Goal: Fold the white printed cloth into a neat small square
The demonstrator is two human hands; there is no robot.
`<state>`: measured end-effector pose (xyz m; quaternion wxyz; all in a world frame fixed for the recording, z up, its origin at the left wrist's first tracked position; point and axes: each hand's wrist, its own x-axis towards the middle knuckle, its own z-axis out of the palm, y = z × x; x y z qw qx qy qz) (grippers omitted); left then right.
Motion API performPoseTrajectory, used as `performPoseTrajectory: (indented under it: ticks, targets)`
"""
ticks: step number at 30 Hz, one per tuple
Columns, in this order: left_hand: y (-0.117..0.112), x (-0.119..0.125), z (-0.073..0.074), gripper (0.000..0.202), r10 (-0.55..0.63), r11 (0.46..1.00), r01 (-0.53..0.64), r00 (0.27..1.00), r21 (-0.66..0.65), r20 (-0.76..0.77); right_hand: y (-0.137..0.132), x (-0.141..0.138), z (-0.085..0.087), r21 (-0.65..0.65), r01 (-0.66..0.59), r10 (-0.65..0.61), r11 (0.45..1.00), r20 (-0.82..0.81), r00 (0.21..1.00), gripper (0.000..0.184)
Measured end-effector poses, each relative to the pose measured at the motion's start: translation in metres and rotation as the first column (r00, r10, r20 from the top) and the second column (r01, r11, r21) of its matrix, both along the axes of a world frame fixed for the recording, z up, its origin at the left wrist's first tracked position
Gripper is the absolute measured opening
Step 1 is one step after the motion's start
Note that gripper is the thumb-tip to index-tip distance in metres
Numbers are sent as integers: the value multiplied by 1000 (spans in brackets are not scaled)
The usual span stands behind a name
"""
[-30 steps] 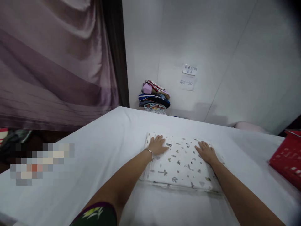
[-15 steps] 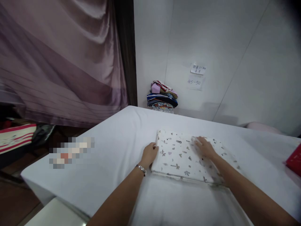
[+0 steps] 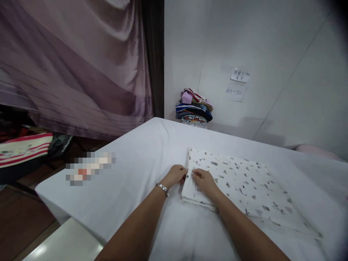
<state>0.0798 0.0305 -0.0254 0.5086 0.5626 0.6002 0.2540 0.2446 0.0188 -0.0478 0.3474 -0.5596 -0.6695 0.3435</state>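
Note:
A folded white cloth (image 3: 239, 181) printed with small grey-brown leaves, plants and other motifs lies flat on the white-covered table (image 3: 130, 156). At its left edge my left hand (image 3: 176, 174) has its fingers closed on the layered border; a silver bracelet circles that wrist. My right hand (image 3: 205, 182) rests on top of the cloth just inside the same edge. Its fingers are bent, with the tips drawn together on the fabric close to my left hand. The cloth's lower edge is partly covered by my right forearm.
A stack of folded fabrics (image 3: 194, 108) stands beyond the far table edge by the wall. Two paper notes (image 3: 235, 91) are stuck there. A pinkish curtain (image 3: 108, 72) hangs at left. A pixelated item (image 3: 91, 167) lies at the table's left side. A striped fabric (image 3: 25, 150) sits lower left.
My right hand has moved left across the cloth to near its left edge, fingers now bent together. The cloth shows wider to the right. The camera view has shifted slightly left.

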Motion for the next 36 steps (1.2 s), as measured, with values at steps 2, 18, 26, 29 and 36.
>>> performPoseTrajectory:
  ticks: [2,18,26,29,36]
  targets:
    - [-1,0,2,18,1,999,0,999,-35,38,-3,0,-2,-37,-11,9,999,-56,998,28]
    - [-2,4,-6,30,-31,990,58,979,-126,203,-10,-4,-2,-115,-63,28,991,-282,959,26]
    - [-3,6,-6,28,-29,994,48,982,-99,184,-10,-7,1,-143,-62,17,988,-299,954,29]
    - [-3,7,-6,31,-28,994,46,983,-98,181,-10,-8,1,-147,-54,11,988,-280,960,29]
    - [-4,9,-5,39,1,993,21,983,-118,186,-8,-7,-3,-145,-69,19,987,-320,947,24]
